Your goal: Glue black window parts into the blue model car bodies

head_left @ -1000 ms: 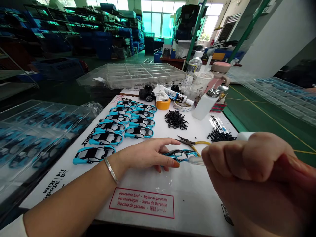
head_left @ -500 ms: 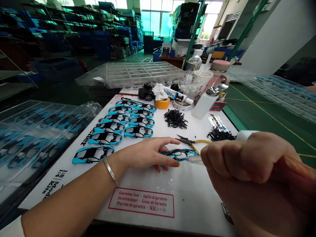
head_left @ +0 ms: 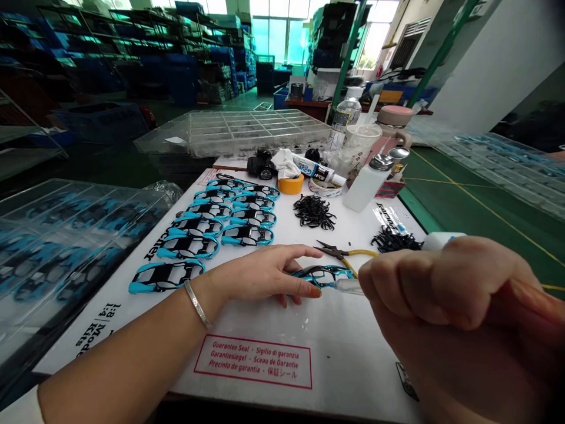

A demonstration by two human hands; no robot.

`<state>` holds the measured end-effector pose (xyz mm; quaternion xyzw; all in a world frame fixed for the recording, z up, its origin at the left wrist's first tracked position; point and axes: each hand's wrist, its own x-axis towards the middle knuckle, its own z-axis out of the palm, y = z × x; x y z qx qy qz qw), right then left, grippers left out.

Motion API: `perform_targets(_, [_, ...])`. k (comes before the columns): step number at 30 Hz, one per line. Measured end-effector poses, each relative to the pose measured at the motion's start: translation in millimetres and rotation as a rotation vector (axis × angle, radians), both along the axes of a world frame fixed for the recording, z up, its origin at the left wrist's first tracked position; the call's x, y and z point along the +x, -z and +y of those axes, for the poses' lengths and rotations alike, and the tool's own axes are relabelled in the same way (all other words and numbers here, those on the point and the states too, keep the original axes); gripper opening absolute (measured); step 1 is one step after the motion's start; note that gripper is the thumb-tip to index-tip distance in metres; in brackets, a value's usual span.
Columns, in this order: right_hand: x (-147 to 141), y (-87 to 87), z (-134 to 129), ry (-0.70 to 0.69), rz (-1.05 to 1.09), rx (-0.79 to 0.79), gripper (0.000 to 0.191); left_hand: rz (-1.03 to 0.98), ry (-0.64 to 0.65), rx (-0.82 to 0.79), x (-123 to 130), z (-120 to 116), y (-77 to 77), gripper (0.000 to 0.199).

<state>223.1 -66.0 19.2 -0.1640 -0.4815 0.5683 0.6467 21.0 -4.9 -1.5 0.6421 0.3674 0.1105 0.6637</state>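
My left hand [head_left: 276, 274] holds a blue and black car-body frame [head_left: 324, 275] against the white board, its fingers around the frame's left end. At the right, close to the camera, my right hand [head_left: 445, 282] is closed around a clear tube-like tool [head_left: 349, 286], whose tip meets the right end of the frame. Most of that tool is hidden by the fingers. Just behind the frame lie pliers [head_left: 338, 252] with yellow handles, jaws apart.
Similar blue frames [head_left: 248, 235] stand in two columns at the left. Black small parts [head_left: 313, 212] form a pile mid-board, with another pile [head_left: 396, 240] to the right. Behind are orange tape [head_left: 290, 185], a white bottle [head_left: 367, 185] and clear trays [head_left: 260, 131].
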Motion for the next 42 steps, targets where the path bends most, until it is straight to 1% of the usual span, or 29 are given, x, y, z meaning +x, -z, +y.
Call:
perform_targets(11, [1.1, -2.9, 0.3, -0.026, 0.047, -0.013, 0.030, 0.003, -0.010, -0.006, 1.1, -0.5, -0.3, 0.068])
perform_targets(21, [-2.5, -6.2, 1.6, 0.006, 0.032, 0.019, 0.038, -0.005, -0.006, -0.018, -0.5, -0.2, 2.8, 0.068])
perform_targets(30, [0.2, -6.2, 1.3, 0.007, 0.042, -0.009, 0.033, -0.008, -0.012, -0.025, -0.5, -0.8, 3.6, 0.068])
perform_targets(42, [3.4, -5.1, 1.3, 0.003, 0.031, -0.019, 0.031, -0.018, -0.017, -0.027, -0.3, -0.4, 4.7, 0.068])
